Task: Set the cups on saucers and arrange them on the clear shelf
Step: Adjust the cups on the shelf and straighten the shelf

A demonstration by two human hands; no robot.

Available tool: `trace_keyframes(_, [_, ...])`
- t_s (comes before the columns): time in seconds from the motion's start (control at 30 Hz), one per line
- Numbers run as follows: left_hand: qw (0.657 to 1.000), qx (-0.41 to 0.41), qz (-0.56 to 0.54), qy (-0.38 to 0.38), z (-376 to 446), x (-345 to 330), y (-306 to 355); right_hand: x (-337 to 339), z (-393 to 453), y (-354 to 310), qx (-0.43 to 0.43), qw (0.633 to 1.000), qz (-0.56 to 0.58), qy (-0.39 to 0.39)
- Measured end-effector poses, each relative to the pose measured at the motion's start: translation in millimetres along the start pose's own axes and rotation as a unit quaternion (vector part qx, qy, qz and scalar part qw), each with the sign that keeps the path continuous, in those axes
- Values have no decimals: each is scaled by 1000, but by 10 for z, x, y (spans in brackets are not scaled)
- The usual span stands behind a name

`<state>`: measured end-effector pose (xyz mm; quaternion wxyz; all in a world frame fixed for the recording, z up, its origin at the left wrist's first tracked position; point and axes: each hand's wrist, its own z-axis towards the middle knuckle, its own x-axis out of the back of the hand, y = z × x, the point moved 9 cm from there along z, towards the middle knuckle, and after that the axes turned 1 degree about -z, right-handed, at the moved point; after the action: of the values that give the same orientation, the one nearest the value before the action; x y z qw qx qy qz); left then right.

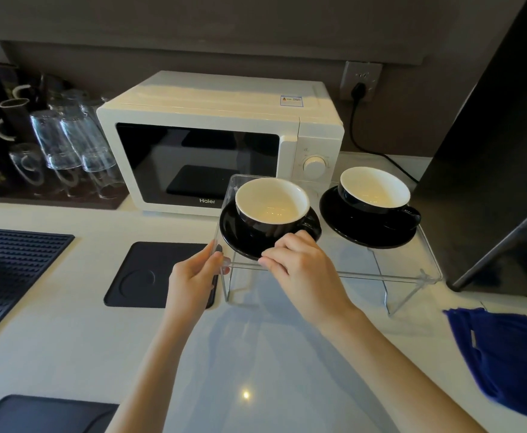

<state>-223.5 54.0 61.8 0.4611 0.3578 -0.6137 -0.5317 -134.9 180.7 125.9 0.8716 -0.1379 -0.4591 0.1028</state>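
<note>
A clear acrylic shelf (381, 278) stands on the white counter in front of the microwave. Two black cups with white insides sit on it, each on a black saucer: the left cup (271, 204) on the left saucer (231, 232), the right cup (374, 190) on the right saucer (368, 232). My left hand (196, 273) grips the shelf's front left corner. My right hand (299, 264) pinches the near rim of the left saucer, just below the cup's handle.
A white microwave (218, 139) stands right behind the shelf. Upturned glasses (68, 142) crowd the back left. A dark square mat (153, 273) lies left of the shelf, a ribbed mat (12, 270) at far left. A blue cloth (512, 354) lies at right, beside a dark cabinet (490, 182).
</note>
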Motion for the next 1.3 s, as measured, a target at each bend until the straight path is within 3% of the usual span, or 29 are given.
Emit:
trace_keyframes(0.47, [1000, 20, -19, -8, 43, 21, -64, -50, 254, 439, -90, 994, 58, -33])
trace_keyframes(0.8, [1000, 11, -19, -2, 22, 9, -105, -106, 307, 154, -70, 996, -28, -36])
trace_keyframes(1.3, [1000, -14, 9, 16, -25, -10, -151, -113, 221, 376, -94, 993, 39, -57])
